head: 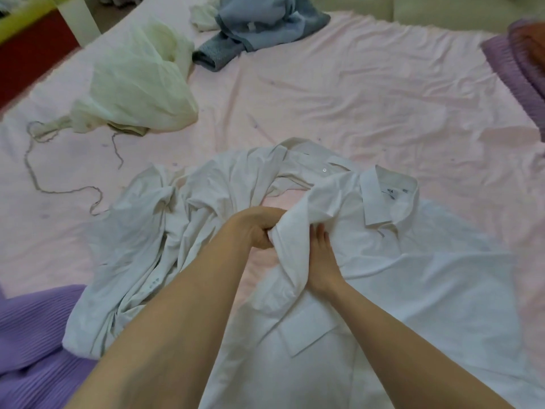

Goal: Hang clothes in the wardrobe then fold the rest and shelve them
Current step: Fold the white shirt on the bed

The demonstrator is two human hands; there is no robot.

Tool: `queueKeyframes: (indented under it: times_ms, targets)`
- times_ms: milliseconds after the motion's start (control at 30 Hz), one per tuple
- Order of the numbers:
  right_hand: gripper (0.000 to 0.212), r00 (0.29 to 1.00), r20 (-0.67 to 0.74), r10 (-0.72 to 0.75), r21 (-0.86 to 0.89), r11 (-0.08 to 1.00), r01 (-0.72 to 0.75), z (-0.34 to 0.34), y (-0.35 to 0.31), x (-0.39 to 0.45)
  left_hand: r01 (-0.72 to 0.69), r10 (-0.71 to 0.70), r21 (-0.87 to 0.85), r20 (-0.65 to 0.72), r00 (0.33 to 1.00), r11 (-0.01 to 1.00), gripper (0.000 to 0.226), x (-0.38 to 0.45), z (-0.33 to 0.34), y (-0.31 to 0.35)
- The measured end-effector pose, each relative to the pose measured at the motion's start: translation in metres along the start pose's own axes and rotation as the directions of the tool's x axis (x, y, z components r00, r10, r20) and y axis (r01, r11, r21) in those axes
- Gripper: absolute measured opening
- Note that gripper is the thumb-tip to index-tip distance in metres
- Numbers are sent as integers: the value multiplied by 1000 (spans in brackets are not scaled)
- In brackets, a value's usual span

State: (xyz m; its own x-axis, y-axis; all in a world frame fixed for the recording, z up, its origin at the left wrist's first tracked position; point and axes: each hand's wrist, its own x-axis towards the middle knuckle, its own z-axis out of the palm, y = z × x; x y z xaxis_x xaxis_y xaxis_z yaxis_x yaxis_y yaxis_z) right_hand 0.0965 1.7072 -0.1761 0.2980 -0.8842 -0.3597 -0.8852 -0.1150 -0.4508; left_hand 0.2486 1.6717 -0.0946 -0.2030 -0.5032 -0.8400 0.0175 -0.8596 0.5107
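Left hand [259, 228] clenched on a bunched fold of the white shirt [383, 276], right hand [321, 261] just beside it, fingers tucked under the same fold — smooth thin cotton, stiff collar beyond the grip, square pocket below it. Underneath, a creased pink sheet [354, 98]; far beyond the grip a sheer cream garment [138, 84] and a grey-blue knit [259, 25] — ribbed lilac fabric [35, 335] off left.

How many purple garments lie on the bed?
2: one purple ribbed garment at the bed's near-left corner, another purple garment at the far-right edge. More may lie outside the frame.
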Motion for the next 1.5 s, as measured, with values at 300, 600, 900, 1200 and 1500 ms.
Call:
queueKeyframes:
  times_ms: [300,600,900,1200,1500]
  targets:
    - [82,999,42,28,30,999,-29,0,1,-3,-432,212,-371,-505,837,822,54,19,-17,2]
    - [80,996,82,38,76,996,-44,-7,-2,-11,-695,438,-591,-541,718,409,49,-7,-7,6]
    - [70,941,299,156,105,975,-195,-16,7,-13,-809,503,-555,-651,568,195,16,-58,-52,51]
    - [32,979,53,199,637,748,-187,-51,-50,-3,-507,944,801,-218,248,319,72,-55,-37,4]
    - [49,948,258,187,958,75,-276,-87,-26,-6,-276,445,814,525,726,-511,69,-38,-19,-64]
